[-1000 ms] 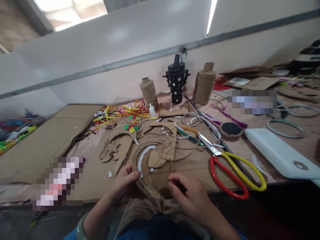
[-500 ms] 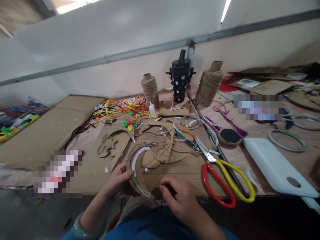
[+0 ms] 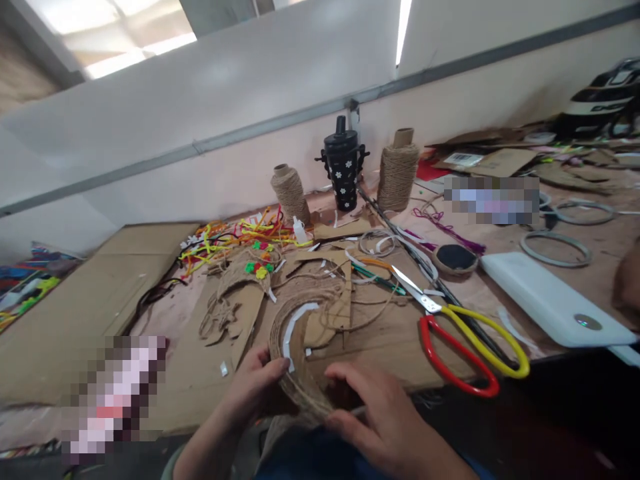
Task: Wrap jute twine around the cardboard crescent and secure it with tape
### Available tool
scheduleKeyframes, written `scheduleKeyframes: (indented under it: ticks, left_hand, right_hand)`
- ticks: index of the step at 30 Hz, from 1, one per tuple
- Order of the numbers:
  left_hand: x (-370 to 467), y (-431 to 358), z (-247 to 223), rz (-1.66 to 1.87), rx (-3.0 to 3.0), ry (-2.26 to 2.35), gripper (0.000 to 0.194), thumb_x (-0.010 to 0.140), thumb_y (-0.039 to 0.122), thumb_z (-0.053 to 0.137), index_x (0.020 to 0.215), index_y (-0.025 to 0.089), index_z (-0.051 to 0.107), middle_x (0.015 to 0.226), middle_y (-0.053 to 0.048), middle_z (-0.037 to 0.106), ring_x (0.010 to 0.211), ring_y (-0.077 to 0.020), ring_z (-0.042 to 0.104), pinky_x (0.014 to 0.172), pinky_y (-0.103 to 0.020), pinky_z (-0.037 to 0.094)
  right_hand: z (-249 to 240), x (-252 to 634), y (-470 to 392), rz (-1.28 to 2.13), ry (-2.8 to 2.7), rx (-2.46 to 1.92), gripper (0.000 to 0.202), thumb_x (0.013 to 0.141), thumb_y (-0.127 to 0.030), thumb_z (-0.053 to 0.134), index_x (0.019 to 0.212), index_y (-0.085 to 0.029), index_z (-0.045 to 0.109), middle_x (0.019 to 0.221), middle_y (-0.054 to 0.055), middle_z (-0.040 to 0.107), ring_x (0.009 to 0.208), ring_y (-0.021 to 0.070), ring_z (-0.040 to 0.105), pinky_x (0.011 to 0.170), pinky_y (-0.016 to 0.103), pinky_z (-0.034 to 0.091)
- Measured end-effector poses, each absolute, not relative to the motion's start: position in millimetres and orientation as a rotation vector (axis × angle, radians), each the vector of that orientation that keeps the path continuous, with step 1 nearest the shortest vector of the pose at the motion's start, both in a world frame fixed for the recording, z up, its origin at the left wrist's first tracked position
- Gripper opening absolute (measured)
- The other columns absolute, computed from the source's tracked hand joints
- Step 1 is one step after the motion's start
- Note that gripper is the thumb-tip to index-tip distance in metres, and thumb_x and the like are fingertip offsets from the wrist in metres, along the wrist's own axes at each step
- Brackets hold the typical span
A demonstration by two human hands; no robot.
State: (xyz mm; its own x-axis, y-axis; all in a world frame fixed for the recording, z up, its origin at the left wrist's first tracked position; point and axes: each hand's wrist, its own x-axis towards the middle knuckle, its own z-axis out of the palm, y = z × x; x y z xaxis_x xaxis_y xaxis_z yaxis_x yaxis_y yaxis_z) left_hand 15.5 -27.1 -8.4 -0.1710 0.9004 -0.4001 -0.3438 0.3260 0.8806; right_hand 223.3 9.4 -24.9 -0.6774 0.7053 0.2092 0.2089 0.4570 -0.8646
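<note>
My left hand (image 3: 257, 380) pinches the outer edge of a crescent (image 3: 277, 333) covered with rows of jute twine, thumb on top. White paper tape (image 3: 290, 333) lines the crescent's inner curve. My right hand (image 3: 383, 417) is at the crescent's lower tip, thumb and forefinger spread apart; whether the thumb touches the tip I cannot tell. Scissors (image 3: 433, 307) with red and yellow handles lie to the right of it. Beyond the crescent are loose twine and a smaller twine-covered crescent (image 3: 240, 279) with felt-like flowers (image 3: 260, 269).
Two twine spools (image 3: 399, 173) and a black flowered tumbler (image 3: 343, 167) stand at the back. A small glue bottle (image 3: 299, 231) is near colourful pipe cleaners (image 3: 225, 240). To the right lie a white power bank (image 3: 545, 293) and metal rings (image 3: 556, 249). Another person's hand (image 3: 627, 280) shows at the right edge.
My right hand has come up to the crescent's lower tip and its fingers have spread. My left hand keeps its hold. The view has shifted slightly.
</note>
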Motion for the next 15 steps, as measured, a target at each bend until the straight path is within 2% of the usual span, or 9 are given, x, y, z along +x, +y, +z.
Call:
scheduleKeyframes:
  ticks: [2, 7, 11, 15]
  left_hand:
    - [14, -24, 0, 1.260, 0.618, 1.294, 0.029, 0.054, 0.031, 0.082, 0.076, 0.015, 0.072, 0.065, -0.004, 0.072, 0.064, -0.0204, 0.067, 0.062, -0.028, 0.050]
    - [17, -19, -1, 1.332, 0.643, 1.251, 0.027, 0.055, 0.031, 0.081, 0.075, 0.015, 0.072, 0.067, -0.003, 0.071, 0.065, -0.0179, 0.063, 0.067, -0.028, 0.049]
    - [25, -27, -16, 1.335, 0.592, 1.196, 0.024, 0.060, 0.034, 0.078, 0.073, 0.015, 0.071, 0.064, -0.002, 0.068, 0.059, -0.0152, 0.058, 0.061, -0.027, 0.047]
    - [24, -31, -25, 1.332, 0.588, 1.166, 0.023, 0.062, 0.034, 0.078, 0.069, 0.015, 0.069, 0.056, 0.001, 0.061, 0.052, -0.0104, 0.051, 0.054, -0.022, 0.043]
  right_hand:
    - [-21, 218, 4, 1.230, -2.138, -0.773, 0.035, 0.081, -0.040, 0.059, 0.112, -0.022, 0.057, 0.099, 0.006, 0.069, 0.086, 0.0210, 0.065, 0.071, 0.029, 0.048]
    - [-29, 201, -5, 1.373, -1.823, -0.909, 0.028, 0.088, -0.028, 0.049, 0.115, -0.022, 0.054, 0.102, 0.007, 0.068, 0.087, 0.0182, 0.066, 0.073, 0.029, 0.053]
    - [-40, 190, -9, 1.335, -1.758, -0.961, 0.026, 0.090, -0.029, 0.048, 0.114, -0.022, 0.055, 0.101, 0.007, 0.068, 0.083, 0.0171, 0.066, 0.076, 0.030, 0.054]
    - [-43, 187, -12, 1.253, -1.761, -0.949, 0.029, 0.089, -0.029, 0.051, 0.117, -0.024, 0.054, 0.106, 0.007, 0.067, 0.092, 0.0187, 0.065, 0.081, 0.030, 0.053]
